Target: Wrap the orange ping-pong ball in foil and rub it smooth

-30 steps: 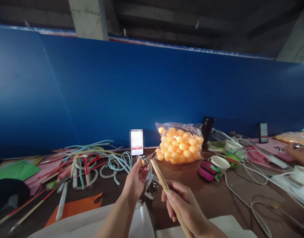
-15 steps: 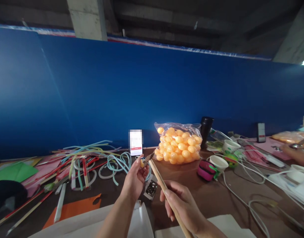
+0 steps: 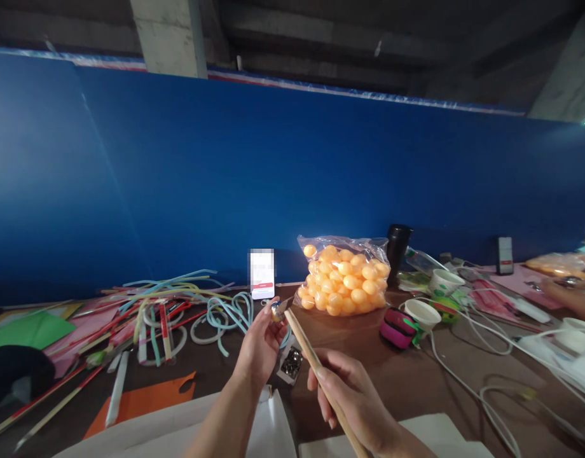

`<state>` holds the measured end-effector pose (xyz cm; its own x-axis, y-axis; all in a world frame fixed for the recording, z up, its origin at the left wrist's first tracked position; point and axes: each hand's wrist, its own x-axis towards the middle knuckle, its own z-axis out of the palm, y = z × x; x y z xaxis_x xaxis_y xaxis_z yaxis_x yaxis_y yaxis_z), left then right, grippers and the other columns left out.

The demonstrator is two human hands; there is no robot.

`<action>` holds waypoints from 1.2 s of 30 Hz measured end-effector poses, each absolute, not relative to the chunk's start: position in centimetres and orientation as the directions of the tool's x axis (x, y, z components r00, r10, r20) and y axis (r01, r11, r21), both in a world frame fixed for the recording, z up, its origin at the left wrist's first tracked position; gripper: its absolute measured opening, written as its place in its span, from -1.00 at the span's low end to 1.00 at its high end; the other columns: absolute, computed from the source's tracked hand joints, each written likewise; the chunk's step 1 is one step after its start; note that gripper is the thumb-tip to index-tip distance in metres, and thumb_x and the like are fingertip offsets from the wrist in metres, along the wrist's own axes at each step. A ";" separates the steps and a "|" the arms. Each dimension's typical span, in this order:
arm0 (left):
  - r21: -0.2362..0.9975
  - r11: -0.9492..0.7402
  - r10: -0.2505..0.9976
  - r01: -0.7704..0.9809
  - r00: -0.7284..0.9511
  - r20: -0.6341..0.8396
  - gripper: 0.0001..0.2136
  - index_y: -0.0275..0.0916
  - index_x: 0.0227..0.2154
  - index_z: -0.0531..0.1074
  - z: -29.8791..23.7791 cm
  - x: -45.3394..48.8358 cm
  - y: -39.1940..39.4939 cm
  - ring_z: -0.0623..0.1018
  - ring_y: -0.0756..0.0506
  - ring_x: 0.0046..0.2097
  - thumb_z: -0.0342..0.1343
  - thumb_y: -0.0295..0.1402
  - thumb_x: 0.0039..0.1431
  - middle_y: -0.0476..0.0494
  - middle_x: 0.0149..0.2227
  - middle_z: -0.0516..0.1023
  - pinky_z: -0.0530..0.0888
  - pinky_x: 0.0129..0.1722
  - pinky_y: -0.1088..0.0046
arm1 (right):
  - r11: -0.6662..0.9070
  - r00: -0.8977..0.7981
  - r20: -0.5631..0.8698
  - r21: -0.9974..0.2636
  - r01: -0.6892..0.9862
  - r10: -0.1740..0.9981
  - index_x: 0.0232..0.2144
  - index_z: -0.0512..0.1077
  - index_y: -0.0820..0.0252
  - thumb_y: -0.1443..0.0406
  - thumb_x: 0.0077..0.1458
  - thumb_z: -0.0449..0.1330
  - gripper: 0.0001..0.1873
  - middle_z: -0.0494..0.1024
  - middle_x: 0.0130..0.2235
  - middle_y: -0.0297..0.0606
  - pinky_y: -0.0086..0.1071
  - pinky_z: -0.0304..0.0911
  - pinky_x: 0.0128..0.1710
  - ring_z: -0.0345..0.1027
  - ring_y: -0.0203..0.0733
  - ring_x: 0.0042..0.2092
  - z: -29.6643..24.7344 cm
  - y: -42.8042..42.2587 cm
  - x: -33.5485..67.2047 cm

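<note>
My left hand (image 3: 260,346) is raised over the brown table (image 3: 407,381) and pinches a small shiny metal piece (image 3: 276,310) between thumb and fingers. My right hand (image 3: 354,401) grips a long wooden stick (image 3: 316,369) that slants up and left. The stick's pointed tip meets the metal piece. Below the hands lies a small open box of metal bits (image 3: 292,362).
A clear bag of orange balls (image 3: 344,277) stands behind the hands, with a dark cup (image 3: 398,245) beside it. Coloured tubes and sticks (image 3: 168,312) crowd the left. White paper cups (image 3: 423,313), a pink case (image 3: 397,327) and white cables (image 3: 483,381) lie right. Another person's hand (image 3: 571,294) is far right.
Both hands have held nearly still. The stick's tip stays against the metal piece, and the view has shifted slightly.
</note>
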<state>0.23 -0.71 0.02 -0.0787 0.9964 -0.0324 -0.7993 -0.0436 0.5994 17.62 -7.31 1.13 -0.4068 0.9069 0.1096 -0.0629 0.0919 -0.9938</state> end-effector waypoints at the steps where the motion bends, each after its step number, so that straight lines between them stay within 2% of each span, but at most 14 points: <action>1: 0.604 -0.043 0.996 -0.796 -0.078 -0.031 -0.72 -0.28 -0.06 0.47 0.0 0.2 -0.7 0.55 0.01 -0.32 0.16 -0.43 0.14 -0.18 -0.22 0.58 0.52 -0.33 0.54 | 0.091 -0.408 0.105 -0.994 -0.053 0.907 -0.38 0.40 0.26 0.07 0.24 0.10 -0.65 0.32 -0.65 -0.45 -0.54 0.04 -0.68 0.14 -0.43 -0.68 1.2 -7.3 17.6; 5: 0.599 -0.052 0.997 -0.799 -0.079 -0.020 -0.72 -0.28 -0.08 0.48 0.1 0.2 -0.8 0.55 0.01 -0.31 0.16 -0.45 0.12 -0.18 -0.21 0.57 0.53 -0.31 0.54 | 0.081 -0.383 0.118 -0.991 -0.111 0.916 -0.33 0.39 0.26 0.06 0.21 0.13 -0.66 0.43 -0.48 -0.35 -0.55 0.07 -0.68 0.16 -0.45 -0.66 1.3 -7.2 17.6; 8: 0.585 -0.054 0.996 -0.809 -0.084 -0.024 -0.73 -0.27 -0.09 0.49 0.2 0.2 -0.8 0.55 0.01 -0.33 0.17 -0.46 0.11 -0.16 -0.23 0.57 0.53 -0.33 0.55 | 0.065 -0.394 0.097 -0.994 -0.093 0.914 -0.36 0.38 0.26 0.05 0.21 0.13 -0.64 0.46 -0.39 -0.28 -0.55 0.09 -0.69 0.16 -0.47 -0.66 1.2 -7.2 17.7; 11: 0.580 -0.062 0.996 -0.812 -0.091 -0.021 -0.73 -0.26 -0.10 0.49 0.2 0.2 -0.8 0.55 0.01 -0.32 0.17 -0.47 0.11 -0.15 -0.24 0.58 0.53 -0.34 0.54 | 0.068 -0.390 0.095 -0.994 -0.082 0.916 -0.39 0.38 0.26 0.04 0.21 0.13 -0.63 0.46 -0.40 -0.29 -0.55 0.07 -0.70 0.15 -0.48 -0.67 1.0 -7.2 17.6; 15: 0.560 -0.050 0.996 -0.827 -0.082 -0.031 -0.74 -0.28 -0.09 0.48 0.3 0.2 -0.7 0.56 -0.01 -0.30 0.15 -0.45 0.13 -0.19 -0.19 0.58 0.53 -0.31 0.52 | 0.079 -0.376 0.135 -0.984 -0.160 0.917 -0.31 0.40 0.26 0.07 0.21 0.14 -0.67 0.45 -0.38 -0.30 -0.54 0.09 -0.69 0.16 -0.47 -0.65 0.8 -7.3 17.6; 20: 0.516 -0.014 0.996 -0.856 -0.060 -0.072 -0.73 -0.31 -0.07 0.47 0.2 0.2 -0.7 0.55 0.00 -0.37 0.14 -0.45 0.14 -0.19 -0.29 0.58 0.52 -0.38 0.53 | 0.058 -0.381 0.103 -0.990 -0.128 0.919 -0.37 0.39 0.27 0.05 0.19 0.15 -0.64 0.45 -0.38 -0.28 -0.54 0.09 -0.70 0.15 -0.48 -0.66 1.0 -7.2 17.6; 26: 0.505 -0.015 0.995 -0.863 -0.064 -0.082 -0.75 -0.33 -0.09 0.47 0.2 0.1 -0.8 0.54 0.00 -0.40 0.12 -0.45 0.16 -0.17 -0.33 0.58 0.51 -0.38 0.52 | 0.079 -0.368 0.146 -0.978 -0.191 0.918 -0.34 0.41 0.26 0.07 0.20 0.15 -0.66 0.44 -0.39 -0.30 -0.53 0.11 -0.69 0.16 -0.48 -0.65 1.0 -7.3 17.7; 32: 0.515 -0.017 0.994 -0.857 -0.072 -0.088 -0.77 -0.31 -0.10 0.48 0.2 0.1 -0.6 0.56 -0.01 -0.36 0.10 -0.45 0.18 -0.18 -0.29 0.59 0.53 -0.36 0.51 | 0.073 -0.392 0.116 -0.990 -0.124 0.913 -0.32 0.42 0.27 0.08 0.22 0.14 -0.66 0.45 -0.44 -0.31 -0.54 0.05 -0.69 0.15 -0.48 -0.67 0.8 -7.4 17.5; 36: 0.515 -0.023 0.993 -0.857 -0.077 -0.084 -0.77 -0.31 -0.10 0.48 0.2 0.2 -0.6 0.57 -0.02 -0.35 0.09 -0.45 0.19 -0.19 -0.28 0.60 0.53 -0.36 0.51 | 0.068 -0.383 0.125 -0.985 -0.159 0.915 -0.33 0.40 0.27 0.05 0.19 0.15 -0.64 0.46 -0.38 -0.28 -0.54 0.05 -0.70 0.15 -0.48 -0.66 0.8 -7.5 17.5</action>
